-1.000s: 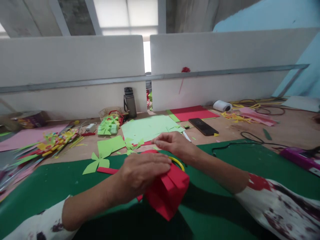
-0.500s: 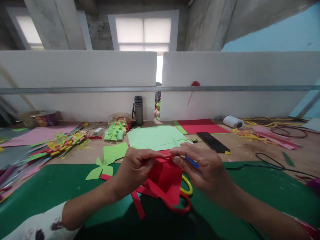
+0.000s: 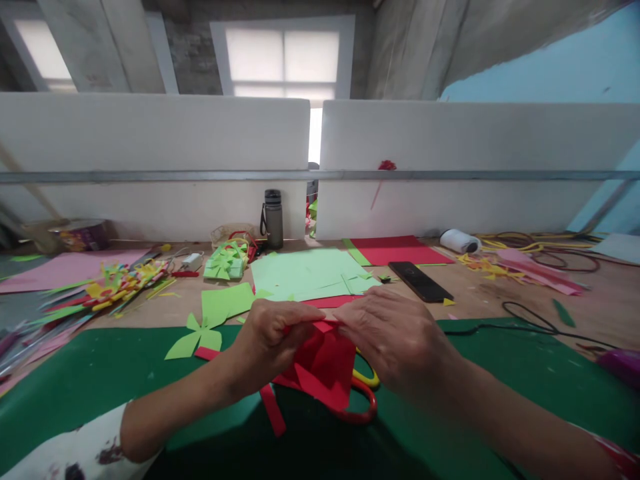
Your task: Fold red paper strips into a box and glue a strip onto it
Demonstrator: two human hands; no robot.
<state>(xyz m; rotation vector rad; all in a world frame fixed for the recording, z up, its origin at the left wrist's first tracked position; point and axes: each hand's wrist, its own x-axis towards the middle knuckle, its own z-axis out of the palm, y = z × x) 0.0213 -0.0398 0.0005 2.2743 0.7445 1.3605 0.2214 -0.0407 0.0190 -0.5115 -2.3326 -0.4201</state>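
A piece of red paper (image 3: 327, 367) hangs between my two hands, its top edge pinched and partly hidden by the fingers. My left hand (image 3: 273, 343) grips that edge between thumb and fingers. From the other side my right hand (image 3: 395, 337) closes on the same edge, its thumb mostly out of sight. Beneath the paper lie scissors (image 3: 367, 403) with red and yellow handle loops, their blades covered. A red paper strip (image 3: 273, 410) rests on the green mat (image 3: 210, 427). Left of my left hand is a green paper leaf shape (image 3: 200, 335).
Pale green sheets (image 3: 305, 273) and red sheets (image 3: 400, 250) lie behind my hands. A dark bottle (image 3: 273, 219) stands near the white partition (image 3: 150, 140). To the right are a phone (image 3: 420, 281), a white roll (image 3: 460, 241) and a black cable (image 3: 530, 323). Paper flowers (image 3: 125, 283) are heaped left.
My right hand has turned over the paper's top edge, hiding its thumb, with its fingers nearer my left hand. The paper is still held by both. The whole view has shifted slightly.
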